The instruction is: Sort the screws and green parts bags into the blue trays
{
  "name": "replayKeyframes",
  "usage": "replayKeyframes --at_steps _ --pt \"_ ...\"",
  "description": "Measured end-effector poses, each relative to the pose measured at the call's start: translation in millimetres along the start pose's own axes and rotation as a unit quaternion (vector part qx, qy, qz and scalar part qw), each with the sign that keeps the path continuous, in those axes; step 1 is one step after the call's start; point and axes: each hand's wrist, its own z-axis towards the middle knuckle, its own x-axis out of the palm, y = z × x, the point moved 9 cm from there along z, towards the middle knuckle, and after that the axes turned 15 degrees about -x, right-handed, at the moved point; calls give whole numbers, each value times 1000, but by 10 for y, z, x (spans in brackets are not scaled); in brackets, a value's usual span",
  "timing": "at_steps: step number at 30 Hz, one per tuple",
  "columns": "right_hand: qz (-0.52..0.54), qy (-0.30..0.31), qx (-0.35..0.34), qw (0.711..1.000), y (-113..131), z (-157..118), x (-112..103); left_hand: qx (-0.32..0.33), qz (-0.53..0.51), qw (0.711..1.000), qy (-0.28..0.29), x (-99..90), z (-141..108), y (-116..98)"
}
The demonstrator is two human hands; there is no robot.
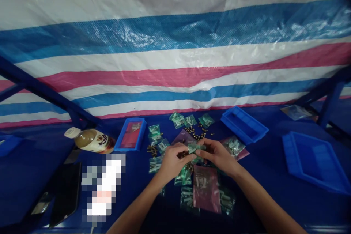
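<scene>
My left hand (172, 162) and my right hand (218, 155) meet over a blue table top, both pinching a small green-tinted plastic bag (196, 152). Small brass parts (192, 132) lie scattered just beyond my fingers, with more near my left hand. Several similar green bags (187, 196) holding small items surround my hands. A pink plastic bag (205, 188) lies below my wrists, and a purple one (182, 138) lies partly under my left hand.
Blue plastic bins (244, 125) stand at the far side and right, one shallow red-lined tray (130, 135) among them. A bottle of brown drink (91, 140) lies on the left, near a black phone (65, 193) and a pixelated object (102, 186). A striped tarpaulin (175, 58) hangs behind.
</scene>
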Motion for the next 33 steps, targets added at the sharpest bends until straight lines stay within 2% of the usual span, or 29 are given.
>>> replayKeyframes --at_steps 6,11,16,19,21,23,26,29,30,31,32,33 --pt "18 -3 6 1000 -19 5 -1 58 27 998 -20 5 -9 -73" --pt "-3 0 2 1000 -6 6 -26 16 42 999 -25 -8 14 0" --pt "-75 6 -11 997 69 -6 -54 -7 56 998 -23 2 15 37" --pt "-152 -11 -26 988 143 -3 -167 -25 54 998 -19 1 18 60" --pt "-224 -60 -40 972 234 -4 -391 -40 44 998 -25 -30 22 74" --pt "-312 -155 -55 936 391 -61 -765 -46 35 997 -44 -92 23 67" --pt "-444 -329 -67 831 712 -359 -1407 -46 33 995 -83 -208 18 37" --pt "-524 -427 -54 735 905 -795 -1883 -41 43 992 -115 -302 14 14" --pt "-551 -459 -32 697 930 -974 -2023 -37 45 991 -123 -329 14 8" --pt "-609 -478 45 631 921 -1163 -2162 -32 46 990 -131 -352 15 4" --pt "-639 -467 139 595 835 -1311 -2305 -27 46 989 -136 -371 16 2" --pt "-637 -459 174 594 757 -1417 -2419 -23 45 989 -141 -388 19 3"
